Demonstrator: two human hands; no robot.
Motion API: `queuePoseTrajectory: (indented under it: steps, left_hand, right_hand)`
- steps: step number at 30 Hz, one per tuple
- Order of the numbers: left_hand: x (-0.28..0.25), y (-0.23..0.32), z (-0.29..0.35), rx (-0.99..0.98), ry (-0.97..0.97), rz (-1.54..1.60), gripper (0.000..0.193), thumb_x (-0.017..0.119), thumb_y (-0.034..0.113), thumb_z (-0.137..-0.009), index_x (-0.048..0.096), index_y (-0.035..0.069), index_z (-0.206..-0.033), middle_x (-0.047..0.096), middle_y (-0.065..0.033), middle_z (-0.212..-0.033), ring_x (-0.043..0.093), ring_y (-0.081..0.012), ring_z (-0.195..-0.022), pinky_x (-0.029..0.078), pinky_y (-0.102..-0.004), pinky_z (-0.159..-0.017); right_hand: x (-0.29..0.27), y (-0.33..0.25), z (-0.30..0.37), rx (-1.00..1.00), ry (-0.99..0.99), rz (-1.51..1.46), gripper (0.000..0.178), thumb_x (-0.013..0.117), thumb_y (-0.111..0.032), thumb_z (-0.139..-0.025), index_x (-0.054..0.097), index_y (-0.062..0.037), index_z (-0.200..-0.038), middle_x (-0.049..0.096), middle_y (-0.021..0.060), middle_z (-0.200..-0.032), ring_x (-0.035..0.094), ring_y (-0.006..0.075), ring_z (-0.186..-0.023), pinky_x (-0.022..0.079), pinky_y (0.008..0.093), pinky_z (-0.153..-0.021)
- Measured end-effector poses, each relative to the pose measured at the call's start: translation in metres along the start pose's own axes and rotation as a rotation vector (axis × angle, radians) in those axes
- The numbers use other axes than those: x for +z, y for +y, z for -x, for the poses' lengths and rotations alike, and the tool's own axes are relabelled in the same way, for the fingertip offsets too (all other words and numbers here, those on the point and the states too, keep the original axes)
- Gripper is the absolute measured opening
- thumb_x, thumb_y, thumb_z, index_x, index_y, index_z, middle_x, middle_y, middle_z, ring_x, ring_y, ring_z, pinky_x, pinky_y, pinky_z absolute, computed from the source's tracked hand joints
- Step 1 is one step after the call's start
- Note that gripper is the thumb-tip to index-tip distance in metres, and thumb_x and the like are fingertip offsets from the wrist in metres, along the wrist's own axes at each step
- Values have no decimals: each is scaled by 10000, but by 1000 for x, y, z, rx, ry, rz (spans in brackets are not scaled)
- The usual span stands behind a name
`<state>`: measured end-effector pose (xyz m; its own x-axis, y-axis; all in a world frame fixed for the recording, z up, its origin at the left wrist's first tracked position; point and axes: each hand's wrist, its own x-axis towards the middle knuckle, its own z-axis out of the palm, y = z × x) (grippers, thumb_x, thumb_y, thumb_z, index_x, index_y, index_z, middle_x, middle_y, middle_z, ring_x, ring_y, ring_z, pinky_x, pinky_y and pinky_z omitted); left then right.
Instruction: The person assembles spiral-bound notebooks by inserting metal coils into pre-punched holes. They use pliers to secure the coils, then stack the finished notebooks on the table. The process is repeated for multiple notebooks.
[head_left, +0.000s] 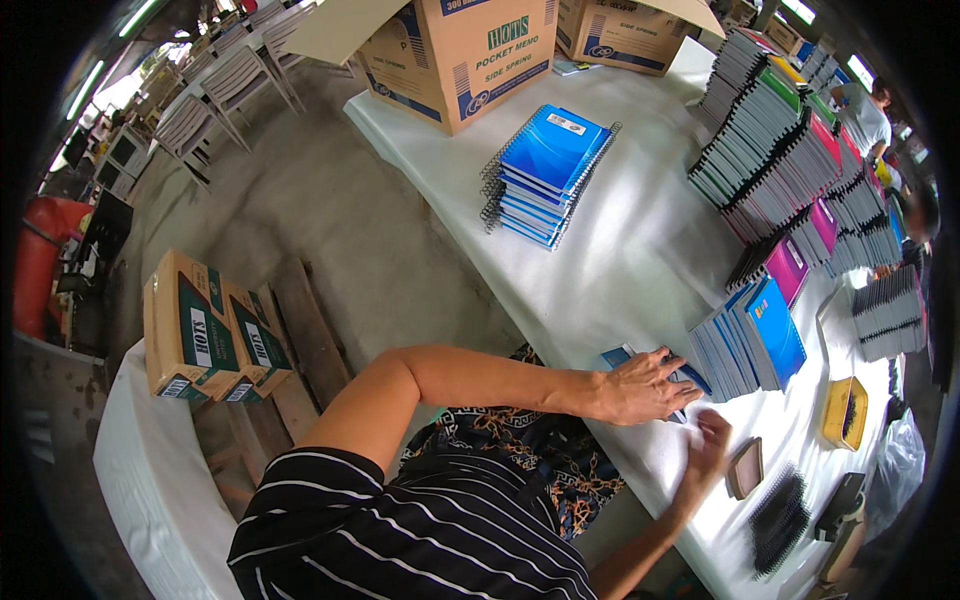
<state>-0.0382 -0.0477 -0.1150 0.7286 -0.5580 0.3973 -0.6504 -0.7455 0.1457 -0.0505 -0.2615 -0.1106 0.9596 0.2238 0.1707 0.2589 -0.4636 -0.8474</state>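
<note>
My left hand (643,388) is closed over a blue-covered notebook (617,355) near the table's front edge; most of it is hidden under the palm and fingers. A dark blue curved edge (694,378) sticks out past the fingertips, too small to make out fully. Close by on the right, my right hand (708,442) is smeared by motion, and its fingers do not show clearly. Just beyond both hands, a row of blue notebooks (775,335) stands on edge. Right of my right hand lies a small brown tray-like piece (744,468).
Black spiral coils (780,525) and a yellow tray (845,412) are at the right. Farther back rise tall notebook stacks (770,150), a pile of blue spiral notebooks (555,165) and an open carton (470,60). Boxes (205,330) stand at the left; a person (865,115) is beyond.
</note>
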Motion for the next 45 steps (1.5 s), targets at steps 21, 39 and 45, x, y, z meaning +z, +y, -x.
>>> queuePoseTrajectory:
  steps: [21,39,45]
  left_hand:
    - [1,1,-13,15,-84,110,675,622,411,-853,448,41,-1390,577,-92,-1312,570,-339,-1148,510,-438,-901]
    - [-28,-7,-20,2,-137,69,586,589,440,-882,493,140,-1376,644,-175,-1168,656,-362,-989,555,-432,-791]
    - [-27,-9,-20,3,-155,103,591,589,443,-880,490,140,-1378,640,-183,-1173,655,-364,-992,556,-439,-786]
  right_hand:
    - [-271,211,18,61,730,865,304,500,-230,-957,611,32,-1067,646,197,-1028,603,379,-945,474,432,-841]
    - [-33,-26,-21,30,-77,40,198,777,-27,-728,724,-53,-917,617,18,-819,514,127,-683,440,299,-627]
    - [-30,-18,-22,-32,-86,-32,215,775,-6,-718,707,-55,-917,620,16,-829,560,130,-728,455,304,-658]
